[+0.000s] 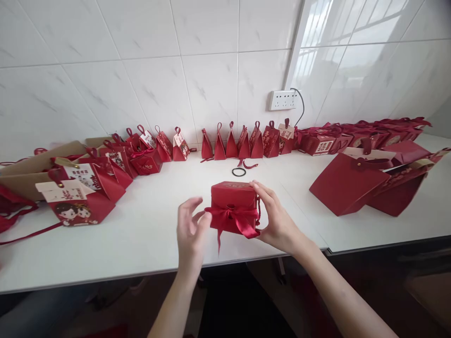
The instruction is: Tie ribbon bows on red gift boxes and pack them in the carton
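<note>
A small red gift box (pixel 234 191) with a satin ribbon bow (pixel 232 215) on its front is in the middle, near the front of the white table. My right hand (pixel 276 217) grips the box's right side, thumb below and fingers on the upper edge. A twisted red cord (pixel 259 211) hangs at that side, partly behind the hand. Just left of the box is my left hand (pixel 192 230), its fingers curved and apart. Its thumb comes close to the bow's left loop; whether it touches I cannot tell.
Several red triangular boxes (pixel 230 143) line the wall, with a black ring (pixel 238 172) before them. Larger red boxes (pixel 75 202) crowd the left, beside brown cardboard (pixel 21 185). More stand at right (pixel 348 183), with ribboned boxes (pixel 319 141) behind. A power strip (pixel 283 100) hangs on the wall.
</note>
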### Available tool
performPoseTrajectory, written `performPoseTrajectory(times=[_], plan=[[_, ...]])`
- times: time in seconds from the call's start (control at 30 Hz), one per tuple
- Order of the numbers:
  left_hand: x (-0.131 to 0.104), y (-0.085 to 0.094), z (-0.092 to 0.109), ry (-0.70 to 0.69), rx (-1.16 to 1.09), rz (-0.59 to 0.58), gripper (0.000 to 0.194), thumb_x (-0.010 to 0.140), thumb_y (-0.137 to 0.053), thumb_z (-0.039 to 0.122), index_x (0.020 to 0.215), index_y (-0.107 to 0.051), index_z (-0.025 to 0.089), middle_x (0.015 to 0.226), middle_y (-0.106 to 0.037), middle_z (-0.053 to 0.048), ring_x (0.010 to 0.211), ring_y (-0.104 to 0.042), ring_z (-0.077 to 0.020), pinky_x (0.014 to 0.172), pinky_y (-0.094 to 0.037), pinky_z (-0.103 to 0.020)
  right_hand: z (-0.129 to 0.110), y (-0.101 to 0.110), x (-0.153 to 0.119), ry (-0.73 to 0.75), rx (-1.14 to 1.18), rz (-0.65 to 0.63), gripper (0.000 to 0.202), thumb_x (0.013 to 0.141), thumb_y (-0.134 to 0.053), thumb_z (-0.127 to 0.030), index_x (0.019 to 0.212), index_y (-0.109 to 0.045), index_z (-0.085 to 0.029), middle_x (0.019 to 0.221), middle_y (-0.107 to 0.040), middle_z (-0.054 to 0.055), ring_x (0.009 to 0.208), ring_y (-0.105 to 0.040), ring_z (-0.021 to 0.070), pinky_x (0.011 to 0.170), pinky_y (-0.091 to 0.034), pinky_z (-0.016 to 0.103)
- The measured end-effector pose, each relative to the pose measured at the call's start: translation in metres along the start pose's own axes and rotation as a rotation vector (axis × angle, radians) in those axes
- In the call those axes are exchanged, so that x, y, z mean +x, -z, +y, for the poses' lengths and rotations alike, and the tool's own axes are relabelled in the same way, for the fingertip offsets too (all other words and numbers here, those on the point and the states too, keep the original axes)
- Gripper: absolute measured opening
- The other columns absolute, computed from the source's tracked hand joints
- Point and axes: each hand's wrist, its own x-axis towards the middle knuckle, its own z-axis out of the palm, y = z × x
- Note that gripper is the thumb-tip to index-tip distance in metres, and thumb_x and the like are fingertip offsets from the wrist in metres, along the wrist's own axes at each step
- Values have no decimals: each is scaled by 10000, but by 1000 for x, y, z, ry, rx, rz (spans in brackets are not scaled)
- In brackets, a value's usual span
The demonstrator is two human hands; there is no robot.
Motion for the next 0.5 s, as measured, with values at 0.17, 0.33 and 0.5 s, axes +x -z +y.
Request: performPoseTrajectory(times=[0.17, 0.33, 0.5], plan=[[-35, -12, 21, 36, 347, 25, 276, 757, -600, 403, 607, -485, 201, 564, -435, 36, 564, -429, -115, 577, -402, -228, -19, -11, 0, 139, -153, 156, 842, 829, -577, -166, 1461, -34, -288, 1384, -348, 146, 1338, -305, 332, 1024, -411, 546], [-44, -13, 26, 136, 309, -46, 259, 796, -546, 421, 674, -566, 193, 578, -497, 20, 559, -460, -122, 535, -392, -227, -28, -17, -3, 82, -94, 179, 878, 798, -635, -213, 1459, -61, -281, 1376, -331, 159, 1335, -301, 337, 1011, -420, 540], [-54, 4, 9, 268, 367, -164, 351, 792, -532, 454, 569, -505, 184, 517, -444, 23, 505, -427, -121, 491, -358, -238, -26, -22, -7, -139, 92, 207, 967, 703, -714, -290, 1443, -90, -301, 1356, -347, 145, 1269, -387, 322, 944, -471, 514]])
